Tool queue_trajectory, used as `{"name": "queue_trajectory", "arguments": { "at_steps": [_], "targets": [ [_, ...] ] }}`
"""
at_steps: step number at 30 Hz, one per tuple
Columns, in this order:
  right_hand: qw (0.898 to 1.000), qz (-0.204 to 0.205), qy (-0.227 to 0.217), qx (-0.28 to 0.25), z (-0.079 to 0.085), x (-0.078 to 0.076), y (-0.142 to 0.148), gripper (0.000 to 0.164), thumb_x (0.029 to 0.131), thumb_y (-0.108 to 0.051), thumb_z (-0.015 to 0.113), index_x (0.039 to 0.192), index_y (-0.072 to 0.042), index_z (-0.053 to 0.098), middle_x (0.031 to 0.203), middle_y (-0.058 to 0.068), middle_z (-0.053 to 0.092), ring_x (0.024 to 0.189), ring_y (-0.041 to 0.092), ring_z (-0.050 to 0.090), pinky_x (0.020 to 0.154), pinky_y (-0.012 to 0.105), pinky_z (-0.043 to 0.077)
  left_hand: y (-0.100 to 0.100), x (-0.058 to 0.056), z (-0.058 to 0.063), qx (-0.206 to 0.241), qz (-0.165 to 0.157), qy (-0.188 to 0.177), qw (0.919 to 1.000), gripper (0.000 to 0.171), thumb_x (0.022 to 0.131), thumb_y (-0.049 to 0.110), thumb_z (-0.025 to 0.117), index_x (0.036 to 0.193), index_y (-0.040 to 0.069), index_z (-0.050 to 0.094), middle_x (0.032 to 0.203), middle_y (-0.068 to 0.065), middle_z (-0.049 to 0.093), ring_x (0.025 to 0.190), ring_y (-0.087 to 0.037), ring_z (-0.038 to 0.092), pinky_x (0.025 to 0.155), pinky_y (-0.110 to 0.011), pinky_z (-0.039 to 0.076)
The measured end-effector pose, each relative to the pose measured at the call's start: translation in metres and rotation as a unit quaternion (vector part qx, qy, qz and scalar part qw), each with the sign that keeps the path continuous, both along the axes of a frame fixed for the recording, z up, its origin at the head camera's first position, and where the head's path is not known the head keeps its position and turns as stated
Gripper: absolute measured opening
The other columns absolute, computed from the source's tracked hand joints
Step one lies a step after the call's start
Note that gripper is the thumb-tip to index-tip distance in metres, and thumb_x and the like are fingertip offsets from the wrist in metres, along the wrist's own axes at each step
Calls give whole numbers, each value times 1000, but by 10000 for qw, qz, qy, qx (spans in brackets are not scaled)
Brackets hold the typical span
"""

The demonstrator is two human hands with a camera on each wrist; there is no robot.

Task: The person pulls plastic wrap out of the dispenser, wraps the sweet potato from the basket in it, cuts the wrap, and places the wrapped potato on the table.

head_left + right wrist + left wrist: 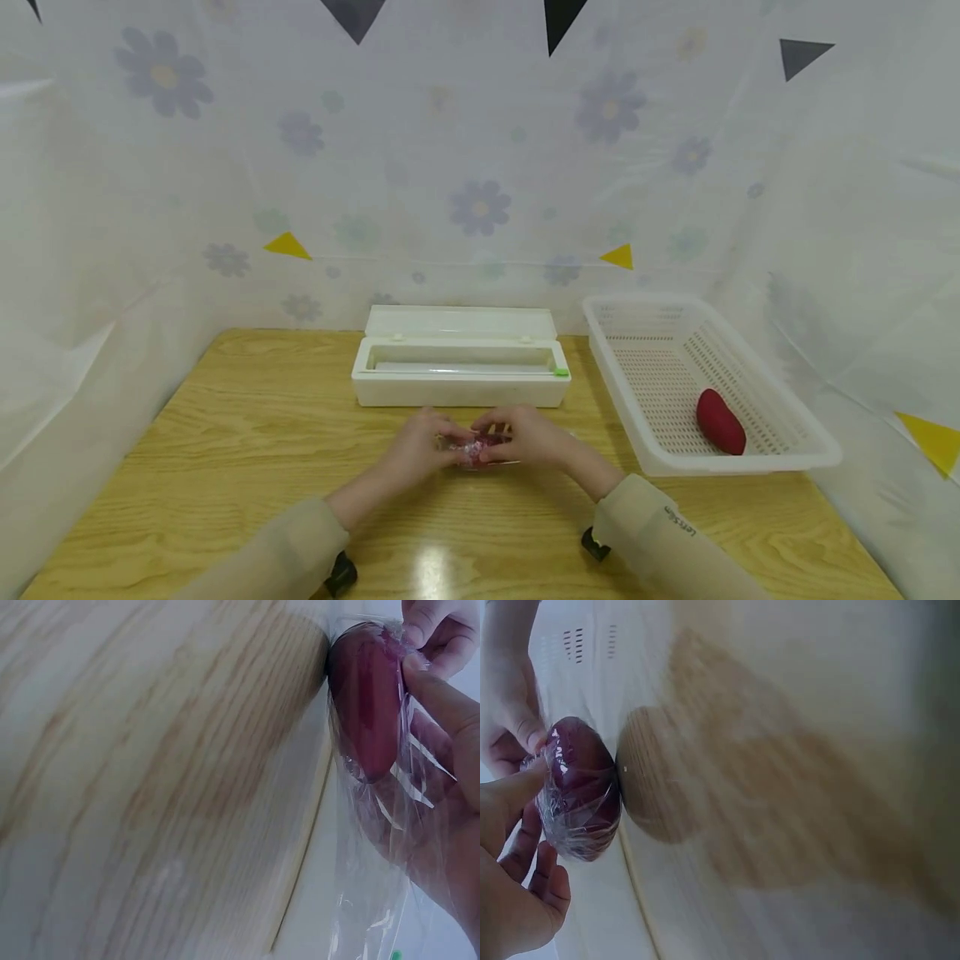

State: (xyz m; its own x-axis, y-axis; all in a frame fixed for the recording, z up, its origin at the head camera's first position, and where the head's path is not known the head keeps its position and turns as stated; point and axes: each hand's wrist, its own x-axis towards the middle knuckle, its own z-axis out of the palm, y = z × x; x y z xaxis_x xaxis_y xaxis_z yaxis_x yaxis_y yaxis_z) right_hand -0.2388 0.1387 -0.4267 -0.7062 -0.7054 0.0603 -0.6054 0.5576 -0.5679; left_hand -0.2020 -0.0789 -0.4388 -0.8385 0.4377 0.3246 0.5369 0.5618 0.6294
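A dark red, oval, fruit-like thing [367, 697] lies on the table, wrapped in clear cling film [367, 847]. My left hand [418, 443] pinches its left end, thumb and fingers pressing the film. From the other side my right hand [531, 437] holds it with curled fingers. In the left wrist view the film clings in creases around the red thing [581, 787], and both hands meet at its top. Loose film trails past my right palm in the right wrist view. In the head view, fingers hide much of the wrapped thing.
Behind my hands stands a white cling film dispenser [461, 393], lid raised, with a roll inside and a green tab at its right end. A white perforated basket [622, 392] at the right holds another dark red oblong thing [721, 422]. Patterned sheeting [480, 150] encloses the wooden table [225, 433].
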Motion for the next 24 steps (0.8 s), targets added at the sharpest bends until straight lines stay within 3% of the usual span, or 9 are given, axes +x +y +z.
{"name": "queue_trajectory", "arguments": {
  "at_steps": [8,13,19,24],
  "targets": [
    [9997,-127,-108,-175,-2,0,0,26,83,-28,72,106,-15,69,96,-7,67,83,10,61,68,20,50,3,-2,-5,-455,33,514,9976,19,75,21,80,93,15,77,96,1,57,91,-14,49,76,-30,46],
    [9998,-84,8,-157,-3,3,6,27,87,-27,69,110,-14,67,101,-5,67,86,9,60,71,23,51,3,-4,-6,-373,60,228,9990,26,74,21,80,98,13,75,104,-1,62,99,-19,53,85,-37,47],
    [9990,-386,192,-120,5,11,27,31,92,-22,62,120,-8,62,114,4,65,99,19,59,86,42,48,4,-2,-5,-446,107,48,9989,33,73,24,81,102,11,74,107,-4,62,101,-22,53,88,-41,45],
    [9975,-608,306,-205,13,18,47,30,95,-19,58,121,-5,60,118,10,64,102,24,60,87,49,47,2,-3,-8,-264,56,-319,9991,35,73,20,81,106,12,73,116,-13,62,107,-32,55,93,-47,44]
  ]
}}
